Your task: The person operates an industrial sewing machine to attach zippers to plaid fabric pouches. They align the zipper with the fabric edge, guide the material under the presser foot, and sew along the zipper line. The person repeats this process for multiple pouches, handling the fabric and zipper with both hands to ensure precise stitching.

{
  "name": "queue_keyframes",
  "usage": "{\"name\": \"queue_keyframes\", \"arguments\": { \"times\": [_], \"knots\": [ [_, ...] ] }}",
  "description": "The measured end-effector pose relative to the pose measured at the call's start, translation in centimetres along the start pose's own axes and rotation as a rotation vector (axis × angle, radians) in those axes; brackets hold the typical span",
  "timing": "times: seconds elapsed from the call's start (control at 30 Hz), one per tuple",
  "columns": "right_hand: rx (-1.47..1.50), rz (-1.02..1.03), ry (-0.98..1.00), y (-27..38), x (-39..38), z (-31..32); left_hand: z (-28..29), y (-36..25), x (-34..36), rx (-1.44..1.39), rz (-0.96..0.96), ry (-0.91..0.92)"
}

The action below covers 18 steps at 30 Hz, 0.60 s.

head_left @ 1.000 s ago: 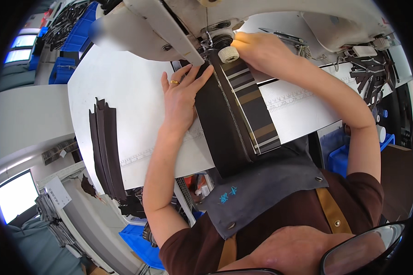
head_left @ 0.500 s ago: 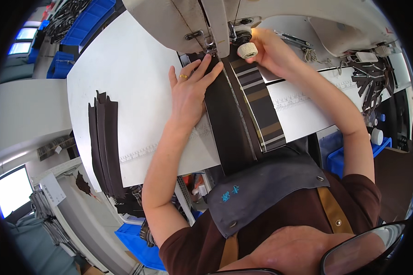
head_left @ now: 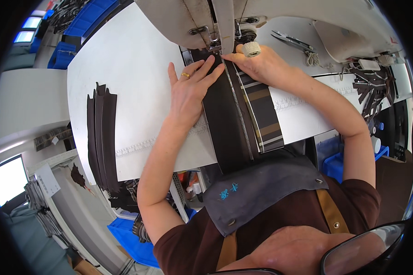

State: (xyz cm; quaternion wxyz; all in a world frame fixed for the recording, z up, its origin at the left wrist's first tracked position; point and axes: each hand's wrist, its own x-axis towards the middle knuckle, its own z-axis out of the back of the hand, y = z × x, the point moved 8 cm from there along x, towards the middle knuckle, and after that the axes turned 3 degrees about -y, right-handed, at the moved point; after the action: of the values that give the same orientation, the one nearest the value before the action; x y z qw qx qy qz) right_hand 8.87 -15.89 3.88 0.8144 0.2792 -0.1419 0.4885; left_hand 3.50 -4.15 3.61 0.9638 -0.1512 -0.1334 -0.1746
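A dark brown fabric panel with a metal zipper (head_left: 237,107) lies lengthwise under the sewing machine's presser foot (head_left: 214,48). Beside the zipper, a striped fabric piece (head_left: 261,101) in black, tan and grey runs along its right side. My left hand (head_left: 190,89), with a gold ring, rests flat on the panel's left edge, fingers spread close to the foot. From the right, my right hand (head_left: 264,66) has its fingertips on the panel by the zipper, just below the foot. Its fingers look drawn together on the fabric; the white knob (head_left: 251,49) partly covers them.
The sewing machine head (head_left: 284,13) spans the far side. Long dark fabric strips (head_left: 102,137) lie on the white table (head_left: 142,91) at left. Thread snips (head_left: 293,41) lie right of the needle area. More strips (head_left: 374,87) are bunched at far right. A blue bin (head_left: 135,243) stands below left.
My right hand has moved left from beside the white knob to the zipper near the presser foot. My left hand stays on the panel.
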Motion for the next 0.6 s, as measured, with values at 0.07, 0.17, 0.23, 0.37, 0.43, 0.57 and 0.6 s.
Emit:
{"name": "queue_keyframes", "arguments": {
  "times": [0.07, 0.17, 0.23, 0.37, 0.43, 0.57, 0.6],
  "knots": [
    [0.008, -0.005, 0.002, -0.1, -0.2, 0.1, 0.0, -0.2, -0.2, 0.010, 0.007, 0.005],
    [0.020, 0.012, -0.005, 0.5, -0.6, 0.7, 0.1, -0.5, -0.3, -0.003, 0.000, -0.010],
    [-0.026, 0.089, 0.006, 1.4, -0.5, 1.3, 0.1, -0.4, -0.3, -0.010, -0.009, -0.027],
    [-0.116, 0.047, -0.027, 0.7, -0.8, 0.6, -0.1, -0.3, -0.1, -0.014, -0.002, -0.022],
    [-0.076, -0.023, -0.047, -0.2, -0.8, 0.4, -0.1, -0.3, -0.2, -0.014, 0.003, -0.014],
    [-0.100, -0.001, -0.116, -0.3, -0.7, 1.4, -0.1, -0.2, -0.3, -0.001, 0.008, -0.010],
    [-0.121, -0.005, -0.138, -0.5, -0.7, 1.6, -0.1, -0.3, -0.2, -0.002, 0.009, -0.009]
  ]
}}
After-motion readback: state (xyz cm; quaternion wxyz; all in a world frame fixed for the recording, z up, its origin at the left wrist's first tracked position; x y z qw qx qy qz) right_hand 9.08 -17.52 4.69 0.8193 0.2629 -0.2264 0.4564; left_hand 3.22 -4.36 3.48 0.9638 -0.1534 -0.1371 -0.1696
